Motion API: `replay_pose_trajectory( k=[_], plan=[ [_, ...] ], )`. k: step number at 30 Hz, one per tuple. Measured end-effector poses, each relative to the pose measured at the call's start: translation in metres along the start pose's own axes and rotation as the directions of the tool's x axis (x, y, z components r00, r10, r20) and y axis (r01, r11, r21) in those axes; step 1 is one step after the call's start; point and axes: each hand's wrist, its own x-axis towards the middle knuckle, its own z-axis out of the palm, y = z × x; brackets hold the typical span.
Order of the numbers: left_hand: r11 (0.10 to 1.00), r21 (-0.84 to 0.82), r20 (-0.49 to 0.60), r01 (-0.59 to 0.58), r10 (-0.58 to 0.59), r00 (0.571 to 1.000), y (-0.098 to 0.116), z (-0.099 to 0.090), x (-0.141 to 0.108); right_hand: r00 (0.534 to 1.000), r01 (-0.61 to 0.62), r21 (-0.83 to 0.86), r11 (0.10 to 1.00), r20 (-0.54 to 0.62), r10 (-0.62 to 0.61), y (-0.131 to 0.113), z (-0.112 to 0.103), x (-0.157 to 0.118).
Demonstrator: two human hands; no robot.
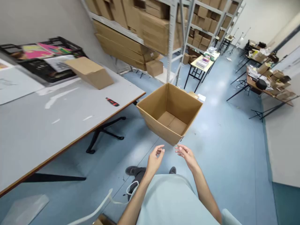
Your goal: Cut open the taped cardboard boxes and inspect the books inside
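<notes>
My left hand (156, 157) is raised in front of my body, its fingers curved and a little apart, with nothing in it. Level with it, to the right, my right hand (186, 154) is also bare, with its fingers spread slightly. The hands do not touch each other. Just beyond them stands a large open cardboard box (161, 128) with nothing visible inside. On the grey table (77, 118) at the left lie a red and black cutter (112, 102) and a smaller cardboard box (91, 73).
A black crate (44, 67) holds colourful sheets on the table. Behind are metal shelves (172, 34) stacked with cartons. Further tables with items stand at the back and right. A white cable (93, 212) crosses the lower left, near my legs.
</notes>
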Motion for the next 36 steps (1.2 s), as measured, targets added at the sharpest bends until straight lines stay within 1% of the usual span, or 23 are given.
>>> replay_pose_trajectory(
  k=[1, 2, 4, 6, 8, 10, 12, 13, 16, 19, 20, 23, 26, 28, 30, 33, 36],
  plan=[
    [1.000, 0.015, 0.091, 0.009, -0.011, 0.996, 0.001, 0.031, -0.004, 0.999, 0.010, 0.024, 1.000, -0.042, -0.009, 0.001, -0.025, -0.008],
    [1.000, 0.027, 0.190, 0.013, -0.018, 0.982, 0.004, 0.061, -0.009, 0.996, 0.022, 0.048, 0.999, -0.088, -0.018, 0.002, -0.049, -0.017],
    [0.999, 0.041, 0.377, 0.010, -0.025, 0.926, 0.012, 0.117, -0.017, 0.983, 0.047, 0.102, 0.994, -0.182, -0.028, 0.005, -0.092, -0.036],
    [0.999, 0.052, 0.514, 0.002, -0.029, 0.857, 0.022, 0.165, -0.024, 0.962, 0.066, 0.169, 0.983, -0.272, -0.018, 0.009, -0.128, -0.053],
    [0.998, 0.069, 0.603, -0.010, -0.034, 0.797, 0.032, 0.207, -0.028, 0.935, 0.085, 0.241, 0.967, -0.353, 0.006, 0.012, -0.155, -0.063],
    [0.997, 0.073, 0.665, -0.023, -0.032, 0.746, 0.040, 0.243, -0.026, 0.907, 0.111, 0.295, 0.949, -0.420, 0.025, 0.013, -0.176, -0.063],
    [0.997, 0.065, 0.701, -0.027, -0.027, 0.712, 0.044, 0.275, -0.019, 0.887, 0.137, 0.319, 0.938, -0.461, 0.027, 0.007, -0.195, -0.055],
    [0.998, 0.058, 0.708, -0.022, -0.026, 0.706, 0.046, 0.291, -0.013, 0.883, 0.147, 0.317, 0.937, -0.469, 0.020, 0.002, -0.206, -0.048],
    [0.999, 0.030, 0.711, 0.033, -0.044, 0.702, 0.048, 0.341, 0.014, 0.894, 0.148, 0.272, 0.951, -0.448, -0.011, -0.023, -0.244, -0.020],
    [0.994, 0.000, 0.714, 0.109, -0.076, 0.696, 0.055, 0.397, 0.053, 0.903, 0.105, 0.211, 0.972, -0.430, -0.004, -0.057, -0.293, 0.013],
    [0.992, -0.005, 0.708, 0.126, -0.085, 0.701, 0.059, 0.416, 0.067, 0.901, 0.086, 0.195, 0.977, -0.434, 0.007, -0.070, -0.310, 0.025],
    [0.989, -0.018, 0.670, 0.146, -0.096, 0.736, 0.077, 0.476, 0.111, 0.897, 0.032, 0.146, 0.989, -0.441, 0.037, -0.113, -0.357, 0.060],
    [0.985, -0.044, 0.644, 0.166, -0.099, 0.758, 0.101, 0.528, 0.155, 0.899, 0.003, 0.094, 0.996, -0.436, 0.038, -0.158, -0.396, 0.095],
    [0.984, -0.054, 0.638, 0.171, -0.098, 0.764, 0.116, 0.556, 0.183, 0.901, -0.008, 0.067, 0.998, -0.433, 0.036, -0.183, -0.418, 0.119],
    [0.985, -0.052, 0.637, 0.164, -0.094, 0.765, 0.129, 0.580, 0.211, 0.901, -0.019, 0.056, 0.998, -0.433, 0.042, -0.204, -0.440, 0.144],
    [0.987, -0.043, 0.633, 0.153, -0.091, 0.769, 0.144, 0.610, 0.254, 0.903, -0.028, 0.067, 0.997, -0.427, 0.054, -0.225, -0.472, 0.187],
    [0.988, -0.042, 0.602, 0.149, -0.094, 0.793, 0.151, 0.642, 0.302, 0.917, -0.046, 0.068, 0.997, -0.393, 0.069, -0.244, -0.503, 0.243]
  ],
)
